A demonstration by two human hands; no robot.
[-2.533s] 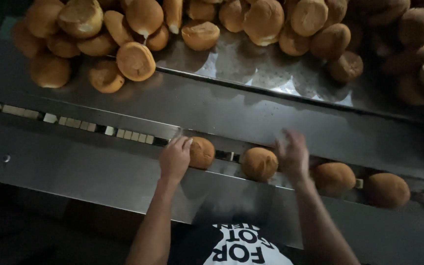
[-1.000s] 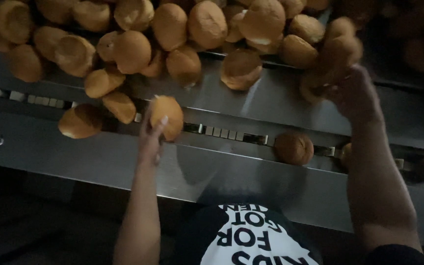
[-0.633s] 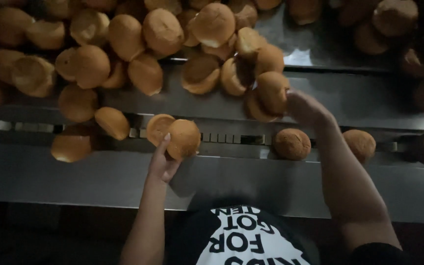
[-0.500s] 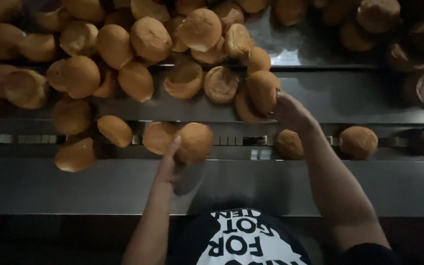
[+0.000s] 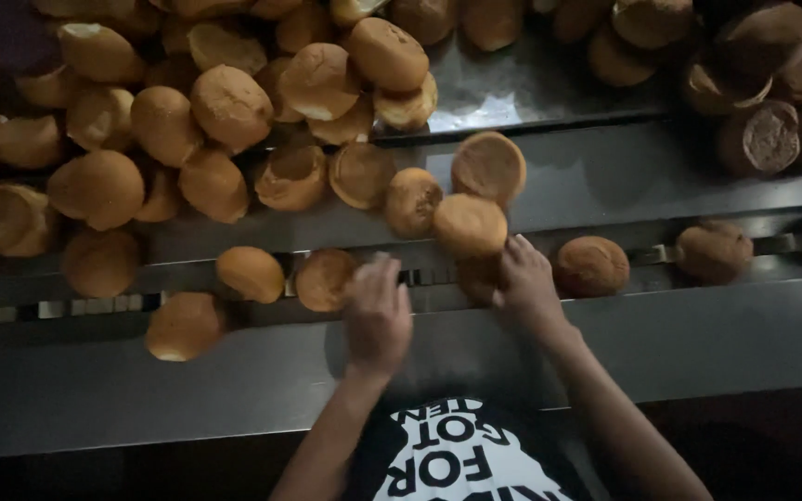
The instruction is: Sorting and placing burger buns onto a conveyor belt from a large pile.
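Your left hand (image 5: pixel 378 311) lies flat, fingers loose, touching the bun (image 5: pixel 325 278) at its 10 o'clock; your right hand (image 5: pixel 523 283) seems to cup a shadowed bun (image 5: pixel 478 276) – grip unclear – on the metal track (image 5: pixel 95 304).

golden round buns (image 5: pixel 469 225), lying along conveyor slot (image 5: pixel 85 306)

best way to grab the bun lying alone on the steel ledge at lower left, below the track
Grip the bun across its rounded sides, coming from above. It lies apart from the others on the flat steel ledge, so fingers have room all around, and its domed shape suits a light cupped hold.
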